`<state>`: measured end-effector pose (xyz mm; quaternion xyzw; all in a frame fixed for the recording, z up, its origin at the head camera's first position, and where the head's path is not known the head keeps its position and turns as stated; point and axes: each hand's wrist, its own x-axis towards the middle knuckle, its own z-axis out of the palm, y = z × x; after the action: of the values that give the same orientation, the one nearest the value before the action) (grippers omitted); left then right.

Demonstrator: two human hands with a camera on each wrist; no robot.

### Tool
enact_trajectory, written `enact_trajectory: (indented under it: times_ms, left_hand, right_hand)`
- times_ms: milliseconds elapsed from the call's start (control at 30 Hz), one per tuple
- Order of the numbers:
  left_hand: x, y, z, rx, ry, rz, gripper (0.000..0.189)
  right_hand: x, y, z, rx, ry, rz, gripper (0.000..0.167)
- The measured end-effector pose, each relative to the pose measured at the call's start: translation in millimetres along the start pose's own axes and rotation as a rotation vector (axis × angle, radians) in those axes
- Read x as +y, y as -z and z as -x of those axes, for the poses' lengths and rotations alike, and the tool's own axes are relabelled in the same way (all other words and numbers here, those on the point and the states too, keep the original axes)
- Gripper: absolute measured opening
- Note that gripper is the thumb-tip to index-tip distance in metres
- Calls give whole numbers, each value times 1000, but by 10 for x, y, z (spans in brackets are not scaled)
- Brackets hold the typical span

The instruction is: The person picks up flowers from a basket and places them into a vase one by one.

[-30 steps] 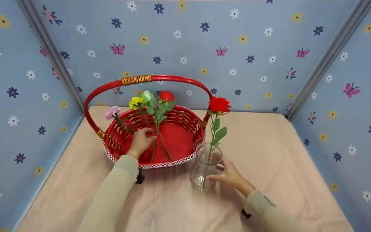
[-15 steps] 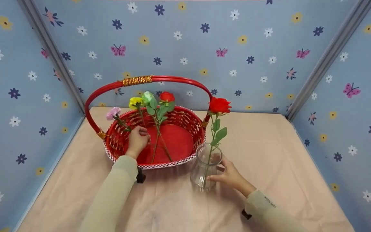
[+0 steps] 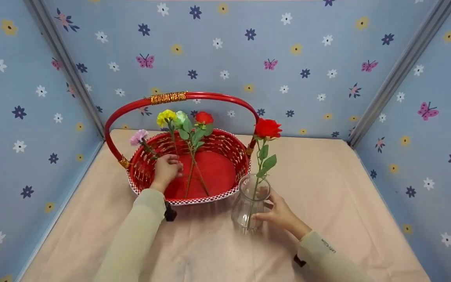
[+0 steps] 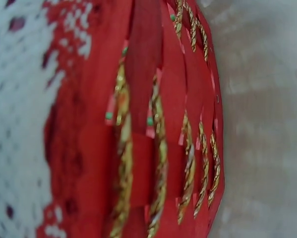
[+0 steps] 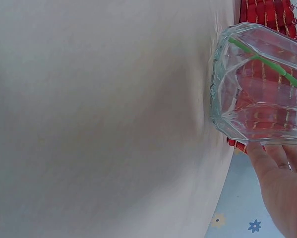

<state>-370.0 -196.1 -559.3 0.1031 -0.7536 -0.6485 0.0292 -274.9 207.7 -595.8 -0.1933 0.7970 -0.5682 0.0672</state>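
Observation:
My left hand [image 3: 166, 169] reaches inside the red woven basket [image 3: 217, 166], fingers curled and pinching the thin stem of a yellow carnation [image 3: 166, 117]. A pink carnation [image 3: 139, 137] leans on the basket's left rim. Beside the yellow bloom stand a pale green-white rose [image 3: 181, 118] and a red rose [image 3: 204, 118], their stems crossing in the basket. With thumb and fingers round its side, my right hand [image 3: 282, 215] holds a clear glass vase [image 3: 245, 209]. One red rose [image 3: 267, 128] stands in the vase, its green stem [image 5: 267, 62] visible through the glass in the right wrist view.
The basket's tall red handle [image 3: 217, 96] arches over the flowers. A peach cloth [image 3: 319, 168] covers the table. Blue flower-patterned panels [image 3: 225, 51] rise at the back and both sides. In the left wrist view, the basket's woven outer wall [image 4: 173, 148] fills the middle.
My left hand has moved slightly left and curled round the yellow carnation's stem. The yellow bloom has turned and risen a little. My right hand and the vase have stayed in place.

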Motion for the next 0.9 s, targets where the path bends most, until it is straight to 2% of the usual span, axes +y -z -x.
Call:
enact_trajectory:
  times_ms: [200,367,900]
  left_hand:
    - [13,34,13,-2,-40,-5,27]
    - [75,44,40,-7,-49,15,26]
    - [315,39,176,-144,-111,-12,28]
  right_hand:
    - [32,-4,2,10,-1,7,102]
    - [31,-11,0,10,-4,15,104]
    - [20,4,-12,4,-6,16,102]
